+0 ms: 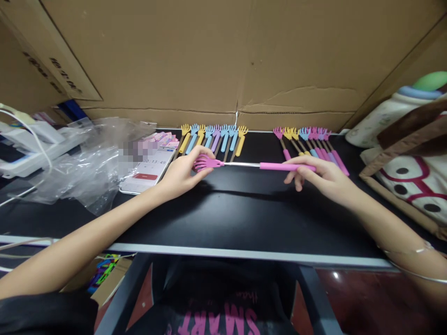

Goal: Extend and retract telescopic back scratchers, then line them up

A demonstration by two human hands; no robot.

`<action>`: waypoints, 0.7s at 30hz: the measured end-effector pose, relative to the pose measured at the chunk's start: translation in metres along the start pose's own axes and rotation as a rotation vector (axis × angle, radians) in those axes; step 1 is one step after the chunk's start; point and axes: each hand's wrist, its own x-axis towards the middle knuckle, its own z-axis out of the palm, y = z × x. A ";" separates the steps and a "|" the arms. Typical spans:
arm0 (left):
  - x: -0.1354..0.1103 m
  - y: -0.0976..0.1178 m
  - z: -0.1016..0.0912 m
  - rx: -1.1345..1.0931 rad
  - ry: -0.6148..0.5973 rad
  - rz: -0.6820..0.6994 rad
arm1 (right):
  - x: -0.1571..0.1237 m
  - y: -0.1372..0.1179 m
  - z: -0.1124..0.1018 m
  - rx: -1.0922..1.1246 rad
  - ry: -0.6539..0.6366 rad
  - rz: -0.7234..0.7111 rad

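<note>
A pink telescopic back scratcher [240,164] lies stretched out above the black table [223,214], its metal rod pulled long. My left hand [183,174] pinches its claw-shaped pink head. My right hand [319,174] grips its pink handle. Behind it, near the cardboard wall, lie two rows of several collapsed scratchers: a left group [213,138] in yellow, blue and purple, and a right group [310,142] in pink, yellow and blue.
A phone [148,173] showing a timer lies left of my left hand, beside crumpled clear plastic bags [84,163]. A patterned bag with brown straps [408,177] stands at the right. Cardboard [223,60] walls the back. White cables run at far left.
</note>
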 end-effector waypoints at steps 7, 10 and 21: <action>-0.002 0.001 -0.002 0.343 -0.014 0.011 | -0.001 0.002 -0.002 -0.180 0.046 -0.050; -0.001 0.002 -0.003 0.393 -0.026 0.045 | 0.001 0.001 -0.002 -0.354 0.073 -0.093; 0.009 0.008 -0.004 0.506 -0.021 0.198 | 0.016 -0.030 0.029 -0.901 0.008 -0.336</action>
